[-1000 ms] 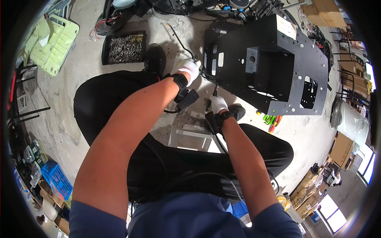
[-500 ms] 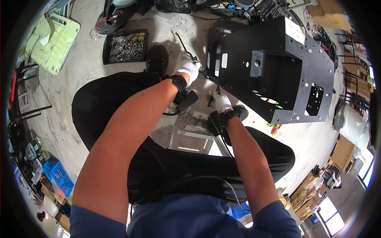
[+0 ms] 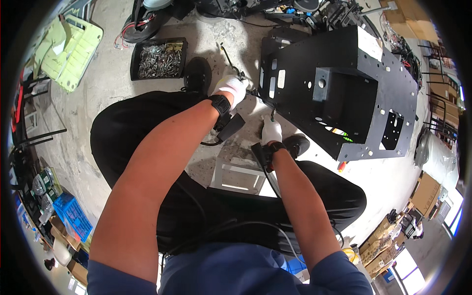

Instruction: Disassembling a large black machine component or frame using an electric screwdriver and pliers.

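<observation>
My left hand (image 3: 231, 87), in a white glove, is closed around a black cable (image 3: 228, 58). One thin end of the cable, with a yellowish tip, sticks out beyond my fingers. The cable's other part runs right toward the lower edge of a large black metal housing (image 3: 297, 101). Beside that edge, my white-gloved right hand (image 3: 272, 132) has its fingers drawn together near the cable's right part. A small dark piece shows at its fingertips, too small to name. Both wrists carry black strapped devices.
A black tray (image 3: 133, 66) of loose metal screws lies beyond my left knee. Between my legs stands a light grey stool-like frame (image 3: 220, 173). A yellow-green plastic panel (image 3: 81, 51) is at the far left, a blue crate (image 3: 73, 216) at lower left. Machine parts crowd the far edge.
My right hand has shifted slightly left and turned more upright. The dark green item seen beside it earlier no longer shows clearly. My left hand keeps its grip on the cable.
</observation>
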